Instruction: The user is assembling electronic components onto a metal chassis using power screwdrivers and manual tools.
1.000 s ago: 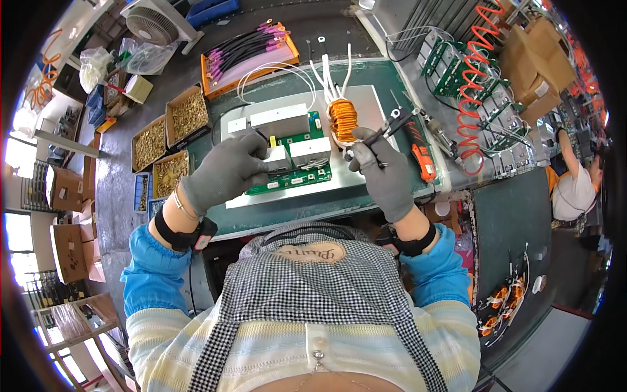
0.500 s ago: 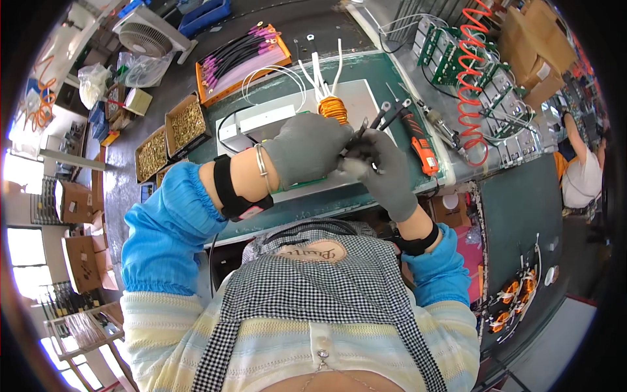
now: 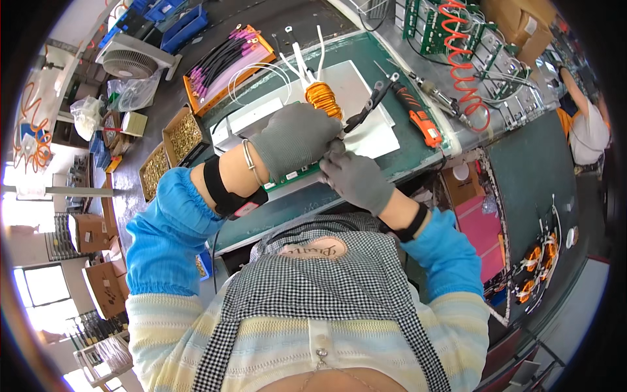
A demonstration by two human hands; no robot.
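Note:
Grey gloves cover both my hands. My left hand [image 3: 297,140] is closed over the edge of a green circuit board [image 3: 290,178], just below a coil of orange wire [image 3: 323,100] with white leads. What its curled fingers hold is hidden. My right hand [image 3: 358,181] is closed too, thumb and fingertips pinched together against the left fingertips; anything between them is too small to make out. Black cables [image 3: 366,111] with ring lugs run up and right from where the hands meet. A white panel [image 3: 382,140] lies beneath.
An orange-and-black electric screwdriver [image 3: 424,125] lies right of the hands. Behind stand an orange tray [image 3: 196,104] of purple-ended cables and boxes of brass parts [image 3: 183,136]. A red coiled hose [image 3: 465,78] hangs at the right. Another person [image 3: 584,134] works at the far right.
My right hand has come down and left, off the black cables, to beside the left fingertips. The left hand stays below the coil. The whole view has shifted slightly.

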